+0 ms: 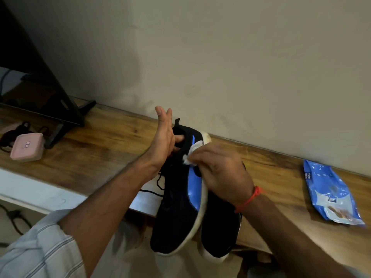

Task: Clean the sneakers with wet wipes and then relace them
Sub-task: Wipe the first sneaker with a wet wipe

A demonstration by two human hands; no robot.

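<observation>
A long wooden bench (104, 145) crosses the frame under a bare wall, as a person cleans a dark sneaker (176, 199) held at lower centre, above its pair (220, 233). The left hand (163, 137) steadies the shoe, thumb hooked in the collar, fingers splayed. The right hand (222, 173) is closed on a bunched wet wipe (191, 153) pressed near the heel. Firm, short strokes along the white sole edge would likely serve best. The blue wipes pack (331, 193) lies at right; a black lace (158, 183) dangles loose
</observation>
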